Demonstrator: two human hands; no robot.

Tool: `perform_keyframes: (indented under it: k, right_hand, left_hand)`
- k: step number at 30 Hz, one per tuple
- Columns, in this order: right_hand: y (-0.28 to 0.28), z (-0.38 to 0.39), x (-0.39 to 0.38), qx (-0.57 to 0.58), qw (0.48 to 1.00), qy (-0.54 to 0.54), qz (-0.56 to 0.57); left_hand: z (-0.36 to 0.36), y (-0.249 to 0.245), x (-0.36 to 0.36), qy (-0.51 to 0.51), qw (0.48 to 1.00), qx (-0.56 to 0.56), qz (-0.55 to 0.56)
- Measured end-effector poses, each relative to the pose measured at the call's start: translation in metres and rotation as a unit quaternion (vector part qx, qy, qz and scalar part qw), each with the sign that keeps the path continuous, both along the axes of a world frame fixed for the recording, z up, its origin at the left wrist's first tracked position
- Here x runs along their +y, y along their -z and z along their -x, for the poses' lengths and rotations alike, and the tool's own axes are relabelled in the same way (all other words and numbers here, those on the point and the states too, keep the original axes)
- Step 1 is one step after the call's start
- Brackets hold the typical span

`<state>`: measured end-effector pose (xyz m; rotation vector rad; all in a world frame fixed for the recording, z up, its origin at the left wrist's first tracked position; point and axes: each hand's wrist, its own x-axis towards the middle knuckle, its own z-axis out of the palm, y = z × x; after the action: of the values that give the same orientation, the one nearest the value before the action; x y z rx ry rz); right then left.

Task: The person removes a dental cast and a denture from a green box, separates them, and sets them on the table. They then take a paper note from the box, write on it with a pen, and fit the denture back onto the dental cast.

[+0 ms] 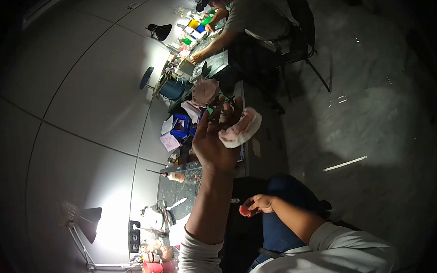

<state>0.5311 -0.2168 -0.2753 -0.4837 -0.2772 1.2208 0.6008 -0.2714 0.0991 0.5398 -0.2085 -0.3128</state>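
Note:
My left hand [217, 139] is raised above the bench, its fingers closed around a dental articulator [210, 110] with green parts showing between them. One pinkish plaster cast [205, 91] sits at its far side. A second dental cast [240, 129], white with a pink ridge, lies against the palm side of the hand. The two casts stand apart, and the fingers hide much of the frame between them. Low over my lap, my right hand [259, 203] pinches a small curved red-pink piece [245, 211], which looks like a dental wax or denture plate.
A glass-topped bench [181, 188] carries a small bottle [175, 177], a white-bladed knife [176, 203], a red cup [153, 269] and blue containers [180, 127]. A desk lamp [92, 224] shines on the wall. Farther along, a seated person [256, 16] works at the bench.

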Motion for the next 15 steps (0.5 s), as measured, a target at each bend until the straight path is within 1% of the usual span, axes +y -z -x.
perform_keyframes:
  k: [3, 4, 5, 8, 11, 12, 15]
  right_hand:
    - [-0.004, 0.000, 0.000, 0.006, 1.000, 0.001, 0.006]
    - [-0.004, 0.001, 0.000, 0.013, 1.000, 0.003, 0.007]
    - [-0.005, 0.002, 0.000, 0.021, 1.000, 0.005, 0.006]
    - [-0.005, 0.002, -0.001, 0.026, 1.000, 0.004, -0.002]
    - [-0.006, 0.002, -0.001, 0.031, 0.999, 0.006, -0.005]
    - [-0.005, 0.003, -0.001, 0.033, 0.999, 0.008, -0.003]
    - [-0.009, 0.003, -0.002, 0.035, 0.999, 0.010, 0.008]
  left_hand:
    - [-0.011, 0.008, -0.012, -0.014, 1.000, -0.005, -0.018]
    - [-0.013, 0.011, -0.013, 0.006, 1.000, 0.001, 0.010]
    - [-0.016, 0.015, -0.011, 0.006, 1.000, 0.003, 0.011]
    - [-0.020, 0.029, -0.008, -0.053, 0.996, 0.000, -0.068]
    - [-0.022, 0.041, 0.004, -0.066, 0.993, -0.021, -0.096]
    - [-0.021, 0.044, 0.007, -0.079, 0.989, -0.029, -0.125]
    - [-0.018, 0.049, 0.012, -0.084, 0.988, -0.027, -0.127]
